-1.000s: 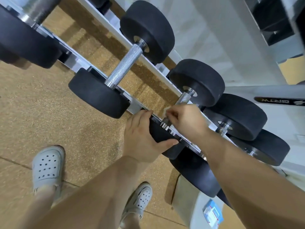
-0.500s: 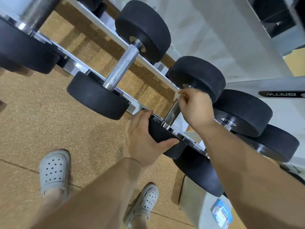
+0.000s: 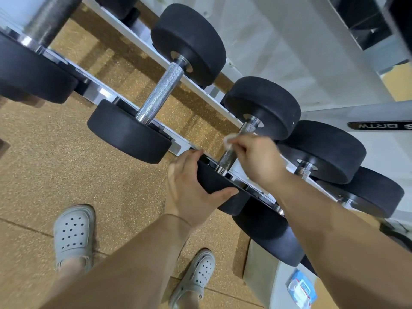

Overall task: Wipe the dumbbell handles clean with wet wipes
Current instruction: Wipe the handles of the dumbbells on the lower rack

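Dumbbell handle (image 3: 230,152) on rack (image 3: 142,50), between black heads. Right hand (image 3: 256,159) fingers curled, pinching wet wipe (image 3: 229,139) around handle. Left hand (image 3: 189,192) grips near head (image 3: 214,181), thumb under, likely steadying against roll.

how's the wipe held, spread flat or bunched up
Bunched up. The wipe shows only as a small crumpled white wad at the fingertips of the right hand, against the handle.
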A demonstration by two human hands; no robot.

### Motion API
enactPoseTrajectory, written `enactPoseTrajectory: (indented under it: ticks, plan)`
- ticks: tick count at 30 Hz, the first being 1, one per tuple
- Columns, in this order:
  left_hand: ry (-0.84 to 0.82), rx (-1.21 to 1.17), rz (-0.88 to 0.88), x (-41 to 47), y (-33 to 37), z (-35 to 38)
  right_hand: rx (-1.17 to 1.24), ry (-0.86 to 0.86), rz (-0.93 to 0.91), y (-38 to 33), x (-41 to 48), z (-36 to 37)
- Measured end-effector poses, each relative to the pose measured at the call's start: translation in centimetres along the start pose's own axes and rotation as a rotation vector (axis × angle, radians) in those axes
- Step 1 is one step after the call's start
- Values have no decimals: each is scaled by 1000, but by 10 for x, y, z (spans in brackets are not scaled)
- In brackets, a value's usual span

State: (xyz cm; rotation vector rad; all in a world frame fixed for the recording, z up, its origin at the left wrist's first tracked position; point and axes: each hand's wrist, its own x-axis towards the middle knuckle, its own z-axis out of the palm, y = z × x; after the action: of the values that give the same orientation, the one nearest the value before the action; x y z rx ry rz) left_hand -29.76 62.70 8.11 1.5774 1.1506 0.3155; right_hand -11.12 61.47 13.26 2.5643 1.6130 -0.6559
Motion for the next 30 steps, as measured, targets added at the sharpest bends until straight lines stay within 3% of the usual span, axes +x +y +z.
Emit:
enactPoseTrajectory:
  ticks: [2, 4, 6, 8, 10, 15, 17, 22, 23, 27, 30]
  plan:
    - [14, 28, 40, 4, -3, 1, -18, -227, -119, -7, -9, 1]
    - [16, 46, 58, 5, -3, 1, -140, -259, -158, -5, 0, -2]
    - [-4, 70, 47, 4, -1, -1, -229, -140, -67, -1, 17, -10]
    - [-11, 87, 35, 3, 1, -3, -200, 40, 74, 3, 26, -17]
    - [-12, 80, 24, 2, 2, -4, -129, 110, 149, 1, 21, -14]
    - [-16, 72, 22, 5, 1, -3, -24, -275, -81, -13, -10, 3]
    - [-18, 71, 13, 6, 1, -3, -80, -217, -108, -7, -2, 1]
    - [-26, 63, -20, 0, 5, -5, -9, 214, 123, 11, 11, -8]
    - [-32, 58, -29, 0, 5, -5, 33, 207, 109, 10, 6, -6]
    - [-23, 69, -15, 1, 6, -5, 63, -116, -50, -3, -17, 3]
    - [-16, 68, 2, 1, 4, -4, -13, -2, -12, 4, 3, -5]
